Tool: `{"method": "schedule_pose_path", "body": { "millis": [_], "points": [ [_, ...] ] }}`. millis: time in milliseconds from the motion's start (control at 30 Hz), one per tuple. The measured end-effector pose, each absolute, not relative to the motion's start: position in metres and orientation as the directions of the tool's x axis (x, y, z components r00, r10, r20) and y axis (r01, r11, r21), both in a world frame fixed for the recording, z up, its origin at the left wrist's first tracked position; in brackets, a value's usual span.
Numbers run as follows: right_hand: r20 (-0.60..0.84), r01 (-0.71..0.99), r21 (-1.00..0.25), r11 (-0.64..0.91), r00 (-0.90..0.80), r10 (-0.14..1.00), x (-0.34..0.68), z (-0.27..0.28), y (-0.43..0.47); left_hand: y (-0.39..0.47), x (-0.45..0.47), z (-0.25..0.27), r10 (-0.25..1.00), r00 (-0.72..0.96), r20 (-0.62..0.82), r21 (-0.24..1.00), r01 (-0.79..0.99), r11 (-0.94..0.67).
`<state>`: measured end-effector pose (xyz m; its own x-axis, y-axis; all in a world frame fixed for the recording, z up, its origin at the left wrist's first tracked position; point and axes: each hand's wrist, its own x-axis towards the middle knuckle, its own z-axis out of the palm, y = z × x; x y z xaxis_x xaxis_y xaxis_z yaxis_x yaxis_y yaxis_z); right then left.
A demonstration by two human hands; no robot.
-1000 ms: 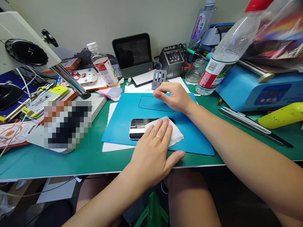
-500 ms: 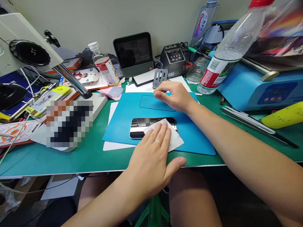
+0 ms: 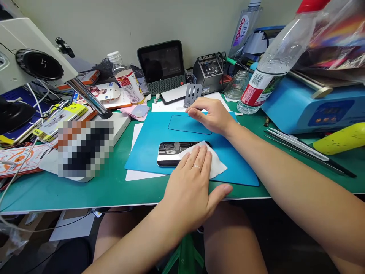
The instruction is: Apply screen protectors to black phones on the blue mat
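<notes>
A phone (image 3: 168, 160) with a shiny dark face lies flat on a blue mat (image 3: 142, 148). On its right part rests a white wipe (image 3: 219, 164), pressed down under the flat fingers of my left hand (image 3: 189, 186); the thumb is spread out to the right. Behind the phone, my right hand (image 3: 215, 118) is curled, thumb and fingers drawn together. Whatever its fingertips hold, if anything, I cannot make out. Just beneath and left of it on the mat is a black-edged rounded rectangle (image 3: 182, 125), see-through inside.
A grey slotted stand (image 3: 193, 94) is behind my right hand. Tweezers (image 3: 302, 152) and a large plastic bottle (image 3: 265, 76) are at right, beside a blue machine (image 3: 308, 102). At left stands a microscope base (image 3: 119, 125); a small screen (image 3: 161, 64) is at the back.
My left hand has slid slightly right with the wipe, uncovering more of the phone's left part. My right hand stays nearly in place.
</notes>
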<state>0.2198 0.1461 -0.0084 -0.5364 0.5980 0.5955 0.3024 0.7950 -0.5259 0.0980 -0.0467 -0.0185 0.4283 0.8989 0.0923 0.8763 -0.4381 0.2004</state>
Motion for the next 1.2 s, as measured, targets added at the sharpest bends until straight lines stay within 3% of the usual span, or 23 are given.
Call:
{"method": "schedule_pose_path", "body": {
  "millis": [167, 433, 700, 1200],
  "points": [
    [0.588, 0.323, -0.535, 0.781, -0.522, 0.618, 0.221, -0.007, 0.145, -0.029, 0.111, -0.020, 0.907, 0.406, 0.108, 0.211, 0.882, -0.420],
    [0.580, 0.320, -0.533, 0.783, -0.536, 0.614, 0.220, -0.008, 0.146, -0.079, 0.086, -0.024, 0.913, 0.387, 0.125, 0.142, 0.904, -0.403],
    [0.589, 0.314, -0.520, 0.795, -0.542, 0.599, 0.220, -0.007, 0.146, -0.038, 0.104, -0.021, 0.925, 0.361, 0.117, 0.127, 0.919, -0.374],
    [0.577, 0.316, -0.530, 0.787, -0.546, 0.608, 0.222, -0.006, 0.145, -0.049, 0.042, -0.024, 0.949, 0.295, 0.109, 0.058, 0.951, -0.303]
  ]
}}
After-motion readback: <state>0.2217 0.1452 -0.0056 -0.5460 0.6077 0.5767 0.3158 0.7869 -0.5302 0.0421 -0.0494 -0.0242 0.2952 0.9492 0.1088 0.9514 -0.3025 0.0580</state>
